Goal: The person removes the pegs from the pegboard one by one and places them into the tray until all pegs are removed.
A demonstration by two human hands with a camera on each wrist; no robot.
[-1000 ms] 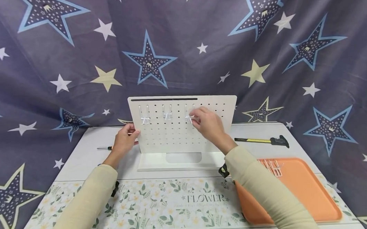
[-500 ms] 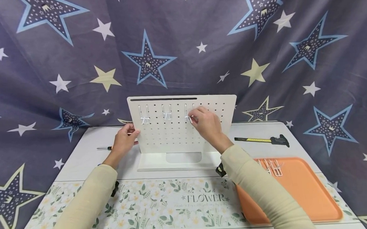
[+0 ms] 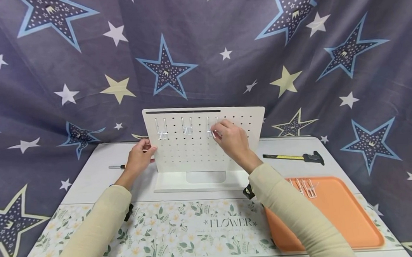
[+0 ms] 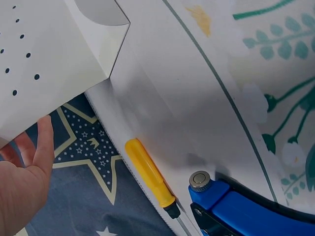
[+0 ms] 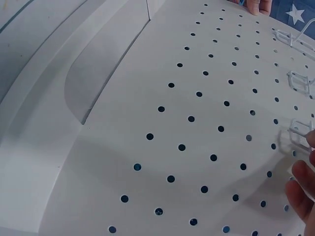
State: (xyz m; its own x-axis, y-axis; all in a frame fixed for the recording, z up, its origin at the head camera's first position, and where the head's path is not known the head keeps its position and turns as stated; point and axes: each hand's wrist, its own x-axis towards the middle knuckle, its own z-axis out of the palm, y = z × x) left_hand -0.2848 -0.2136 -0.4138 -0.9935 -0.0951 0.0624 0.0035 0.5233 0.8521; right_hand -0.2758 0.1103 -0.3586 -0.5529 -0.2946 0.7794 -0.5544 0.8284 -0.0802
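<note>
A white pegboard point(image 3: 207, 151) stands upright on its base at the back of the table. At its left edge my left hand point(image 3: 140, 157) grips the board, fingers reaching behind it in the left wrist view. My right hand point(image 3: 232, 138) pinches the front end of a white wire hook point(image 3: 208, 124) on the board's upper part; the fingers hide some of it. To its left hang two similar hooks, a middle hook point(image 3: 187, 127) and a far-left hook point(image 3: 162, 130). Rows of open holes point(image 5: 213, 158) fill the lower board in the right wrist view.
An orange tray point(image 3: 347, 214) at the right holds several wire hooks point(image 3: 310, 189) near its back edge. Behind it lies a black caliper-like tool point(image 3: 312, 158) with a yellow strip. A yellow-handled screwdriver point(image 4: 150, 169) lies left of the board. A star-patterned curtain point(image 3: 201, 47) hangs behind.
My right hand and forearm have shifted very slightly left, the fingers staying at the third hook. My left hand keeps its place on the board's edge.
</note>
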